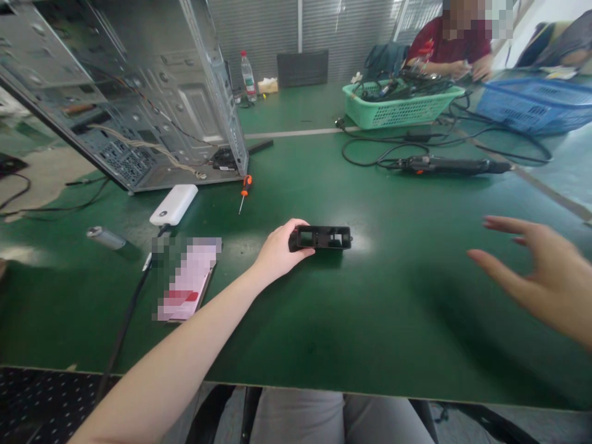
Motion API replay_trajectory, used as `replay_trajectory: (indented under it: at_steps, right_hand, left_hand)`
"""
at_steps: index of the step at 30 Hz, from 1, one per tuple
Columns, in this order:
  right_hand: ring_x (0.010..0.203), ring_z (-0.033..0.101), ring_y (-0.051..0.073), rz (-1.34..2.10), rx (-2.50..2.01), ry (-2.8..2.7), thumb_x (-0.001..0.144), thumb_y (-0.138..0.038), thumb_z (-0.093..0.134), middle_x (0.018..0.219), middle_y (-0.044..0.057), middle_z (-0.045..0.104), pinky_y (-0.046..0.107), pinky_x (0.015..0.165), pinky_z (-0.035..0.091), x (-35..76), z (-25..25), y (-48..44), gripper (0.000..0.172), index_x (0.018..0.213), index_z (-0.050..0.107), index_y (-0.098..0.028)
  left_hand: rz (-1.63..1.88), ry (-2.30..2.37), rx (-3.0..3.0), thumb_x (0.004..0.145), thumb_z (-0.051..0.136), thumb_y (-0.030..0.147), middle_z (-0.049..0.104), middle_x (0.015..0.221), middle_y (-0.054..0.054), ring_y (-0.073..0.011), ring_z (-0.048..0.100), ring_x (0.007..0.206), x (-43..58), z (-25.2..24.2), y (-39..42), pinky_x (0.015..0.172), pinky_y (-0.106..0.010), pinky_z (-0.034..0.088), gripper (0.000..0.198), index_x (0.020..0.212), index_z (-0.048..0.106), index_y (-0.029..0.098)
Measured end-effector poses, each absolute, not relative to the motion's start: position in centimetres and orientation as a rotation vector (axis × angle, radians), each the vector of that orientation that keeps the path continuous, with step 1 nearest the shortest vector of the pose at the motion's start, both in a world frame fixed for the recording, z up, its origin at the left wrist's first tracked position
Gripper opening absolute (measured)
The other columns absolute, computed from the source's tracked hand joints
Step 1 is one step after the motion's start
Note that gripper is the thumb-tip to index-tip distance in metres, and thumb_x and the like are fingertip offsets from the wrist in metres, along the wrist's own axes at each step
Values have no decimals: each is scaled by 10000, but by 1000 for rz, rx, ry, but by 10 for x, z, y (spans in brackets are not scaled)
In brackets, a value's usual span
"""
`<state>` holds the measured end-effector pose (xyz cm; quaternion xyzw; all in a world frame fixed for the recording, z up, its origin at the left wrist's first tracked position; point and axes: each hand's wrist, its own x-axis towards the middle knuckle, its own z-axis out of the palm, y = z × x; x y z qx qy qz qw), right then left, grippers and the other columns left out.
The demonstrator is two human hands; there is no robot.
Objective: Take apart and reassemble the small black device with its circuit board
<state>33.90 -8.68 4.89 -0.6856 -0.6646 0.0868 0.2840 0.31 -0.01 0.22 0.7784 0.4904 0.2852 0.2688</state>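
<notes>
Black frame [322,238] in left fingers [301,253]

the right grip [543,271] is blurred, cut off by the right edge; the left grip [281,249] hides one end of the black frame [320,238]; pixelation obscures the phone [193,279].

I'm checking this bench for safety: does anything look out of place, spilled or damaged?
No spill or damage stands out. Mildly odd: a silver cylinder lies loose on its side and might roll; the metal case stands open, wires exposed.
</notes>
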Motion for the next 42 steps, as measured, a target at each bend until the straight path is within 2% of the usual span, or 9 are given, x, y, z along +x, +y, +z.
replay_trajectory:
  at_steps: [6, 9, 12, 17, 24, 30, 35, 39, 42]
  right_hand:
    - [1276, 329, 286, 256, -1266, -2372, 895, -373, 486, 1396, 119, 311, 479, 1051, 330, 250, 46, -46, 599, 1412, 251, -186]
    - [1207, 394, 260, 386, -1186, -2306, 851, -280, 524, 1315, 107, 392, 432, 1005, 371, 224, 50, -27, 543, 1352, 338, -184]
    - [921, 522, 203, 836, -1251, -1910, 786, -299, 594, 1023, 62, 530, 337, 813, 440, 215, 48, -14, 485, 1229, 429, -187]
    - [594, 456, 131, 1791, -1213, -1356, 827, -489, 465, 700, 5, 473, 240, 565, 371, 206, 37, -17, 356, 949, 455, -154]
    - [458, 353, 107, 2178, -973, -1155, 906, -525, 196, 509, -30, 307, 214, 491, 333, 202, 28, -25, 511, 852, 513, -128]
    - [779, 607, 196, 1742, -1137, -1349, 785, -525, 511, 833, 86, 597, 294, 714, 485, 203, 21, -24, 447, 968, 535, -117]
    - [990, 551, 229, 1199, -1172, -1558, 678, -324, 665, 1056, 63, 586, 353, 904, 427, 209, 21, -25, 471, 1102, 536, -165]
    - [1018, 531, 231, 382, -1081, -2106, 757, -184, 538, 1104, 65, 555, 361, 883, 436, 215, 22, -25, 357, 1112, 491, -184]
    - [1039, 513, 251, 117, -1022, -2223, 761, -136, 475, 1111, 99, 532, 376, 867, 446, 216, 20, -23, 296, 1051, 426, -176]
  left_hand:
    - [886, 1181, 2014, 720, 693, 141, 618, 1100, -33, -228, 581, 1038, 5, 8, -4, 920, -389, 426, 408, 1077, 522, 241]
    - [1023, 1148, 1964, 707, 698, 156, 596, 1109, -28, -210, 565, 1046, 3, 10, -3, 943, -361, 413, 401, 1061, 525, 228]
    - [1135, 1116, 1753, 714, 714, 299, 609, 1036, -38, -201, 589, 968, 1, 11, 0, 884, -332, 443, 443, 1088, 496, 205]
    - [1046, 978, 1497, 767, 522, 647, 606, 816, -17, -152, 582, 693, 1, 12, 2, 667, -278, 468, 560, 1065, 506, 173]
    - [1039, 1044, 1517, 790, 553, 587, 468, 526, 53, -105, 447, 512, 4, 11, 2, 548, -232, 387, 425, 768, 589, 165]
    - [1065, 992, 1456, 787, 485, 656, 594, 787, -14, -137, 550, 652, 4, 5, 4, 591, -251, 460, 539, 978, 585, 162]
    - [1029, 979, 1509, 741, 660, 401, 614, 950, -50, -178, 594, 827, 4, 4, 3, 733, -294, 474, 427, 1080, 536, 172]
    - [1013, 982, 1674, 689, 675, 164, 574, 1060, -53, -172, 597, 856, 4, 6, -2, 771, -308, 471, 417, 1070, 509, 194]
    - [1045, 965, 1811, 706, 647, 122, 555, 1108, -53, -181, 587, 906, 5, 8, -6, 773, -304, 473, 408, 1080, 513, 212]
